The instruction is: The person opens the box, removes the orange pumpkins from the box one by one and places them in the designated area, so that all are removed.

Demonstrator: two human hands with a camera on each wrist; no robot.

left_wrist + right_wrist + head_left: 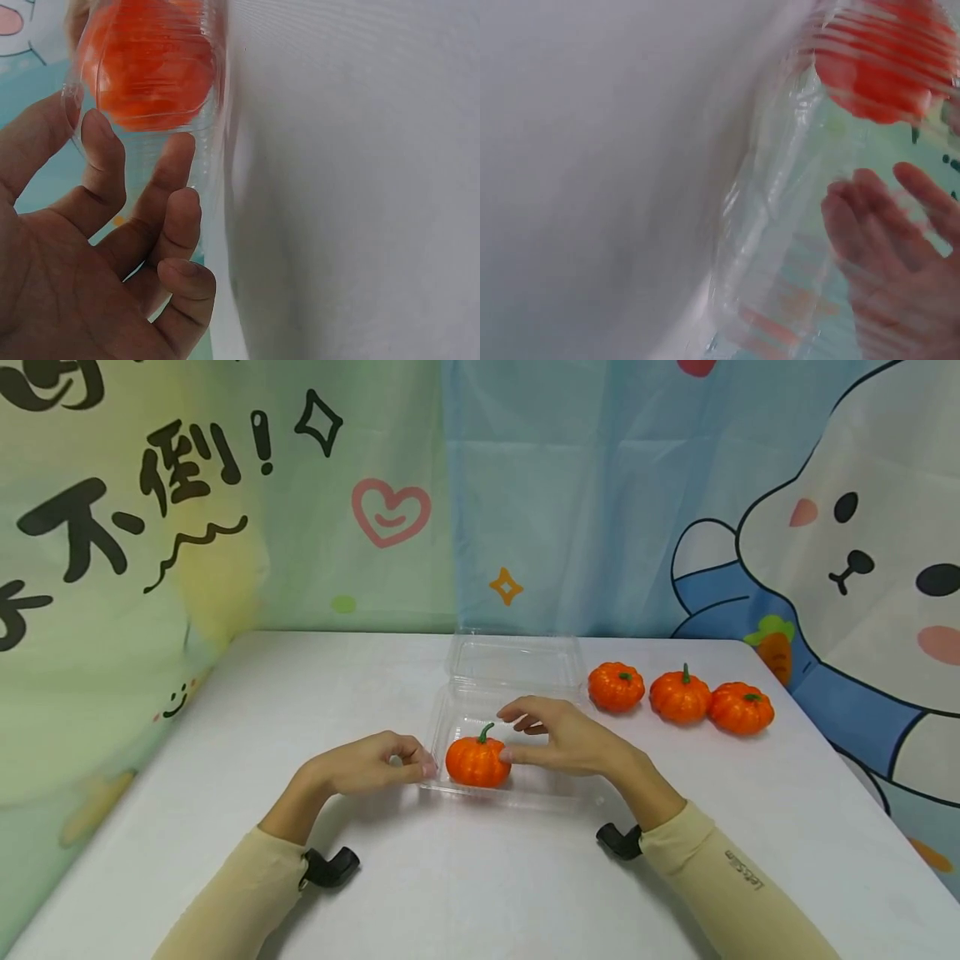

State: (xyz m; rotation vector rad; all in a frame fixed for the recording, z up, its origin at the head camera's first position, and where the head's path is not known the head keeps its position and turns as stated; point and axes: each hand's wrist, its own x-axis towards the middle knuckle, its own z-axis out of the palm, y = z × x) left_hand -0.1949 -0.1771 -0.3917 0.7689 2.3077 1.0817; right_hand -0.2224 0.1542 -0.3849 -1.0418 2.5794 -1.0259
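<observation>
A clear plastic clamshell box lies on the table with its lid folded back away from me. Inside its left half sits a small orange pumpkin, green stem up. My left hand pinches the box's front left rim between thumb and index finger; its other fingers curve loosely below the wall in the left wrist view. Over the box, my right hand is spread, its thumb at the pumpkin's right side and its fingers apart from it. The right wrist view is blurred, with the pumpkin seen through the plastic.
Three more orange pumpkins stand in a row at the back right: one near the box, a middle one and a right one. A white table carries everything, with a printed curtain behind it.
</observation>
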